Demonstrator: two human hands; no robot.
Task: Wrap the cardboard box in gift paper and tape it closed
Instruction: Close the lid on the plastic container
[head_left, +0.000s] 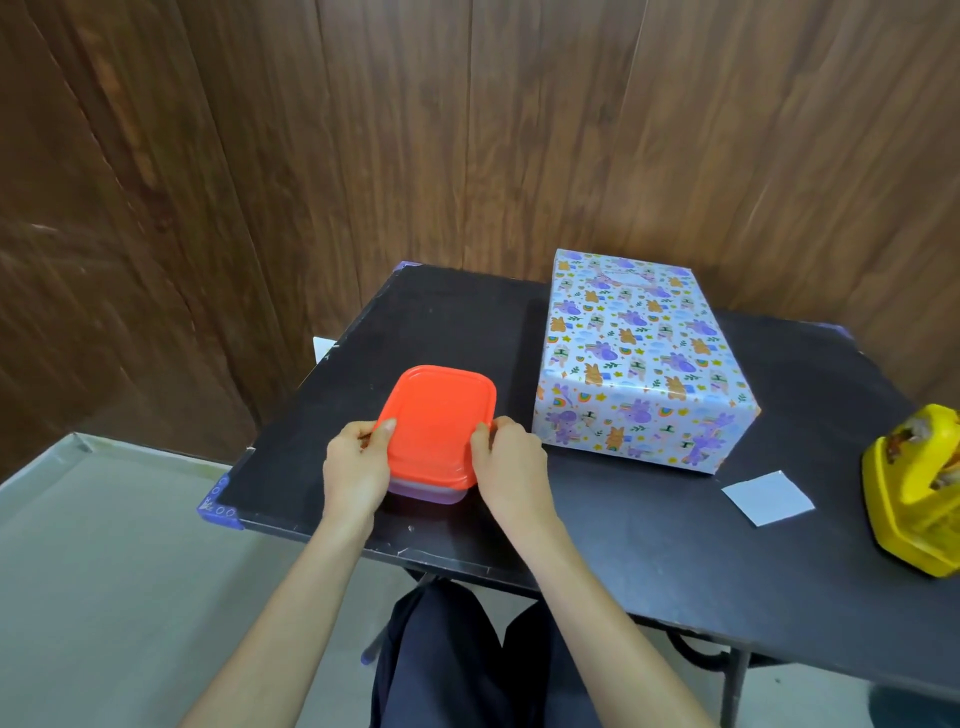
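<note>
Wood-panel wall (467, 130) beyond grip; grey floor (104, 545) left of it. Black table (649, 530) under grip. Fully paper-covered cardboard box (639, 353) on table, right of grip and farther out, untouched. Orange-lidded container (436, 421) pinched at 2 sides: left hand (356, 462), right hand (511, 467), fingers curled. Yellow tape dispenser (914, 493) far right, white paper scrap (768, 497) nearer.

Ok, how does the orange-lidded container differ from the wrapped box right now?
The container is smaller and flatter; the wrapped box is bigger and taller. The container has a plain orange lid and rounded corners; the wrapped box shows a cartoon print and sharp edges. The left hand and right hand grip the container's sides; the wrapped box stands untouched. Both sit on the black table.
</note>
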